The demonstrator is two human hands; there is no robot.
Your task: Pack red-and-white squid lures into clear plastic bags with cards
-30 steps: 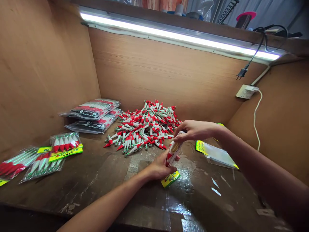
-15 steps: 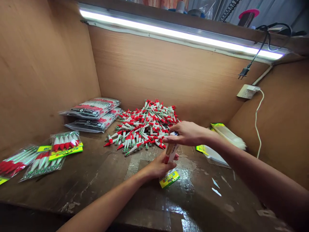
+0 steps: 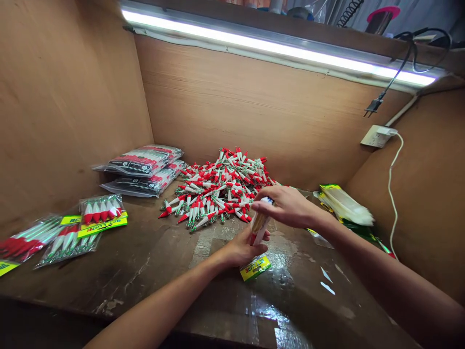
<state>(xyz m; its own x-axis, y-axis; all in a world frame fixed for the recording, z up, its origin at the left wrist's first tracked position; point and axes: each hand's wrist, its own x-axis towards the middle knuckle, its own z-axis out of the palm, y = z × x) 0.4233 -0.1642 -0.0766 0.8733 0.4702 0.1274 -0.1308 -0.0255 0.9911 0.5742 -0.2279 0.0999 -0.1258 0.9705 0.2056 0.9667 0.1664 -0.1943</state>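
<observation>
My left hand (image 3: 244,249) is closed around the lower part of an upright, white, tan and red bundle (image 3: 259,227); its exact kind is hard to make out. Over its white and dark-blue top end, my right hand (image 3: 286,206) curls its fingers. Below my left hand shows a clear packet's yellow-green header card (image 3: 255,268) reading BCT LURE. Whether the bundle sits inside that packet is hidden by my fingers. Behind my hands is a large heap of red-and-white fishing lures (image 3: 221,186) with green hooks.
Filled lure packets (image 3: 103,215) lie at the left, near stacked plastic bags (image 3: 140,165) of lures. Empty clear packets (image 3: 345,206) lie at the right. White scraps (image 3: 327,288) are on the brown table (image 3: 174,300). A plug (image 3: 373,106) dangles above the wall socket (image 3: 378,136).
The view has shifted slightly. My right hand sits a little further right and lower at the bundle's top; my left hand keeps its hold.
</observation>
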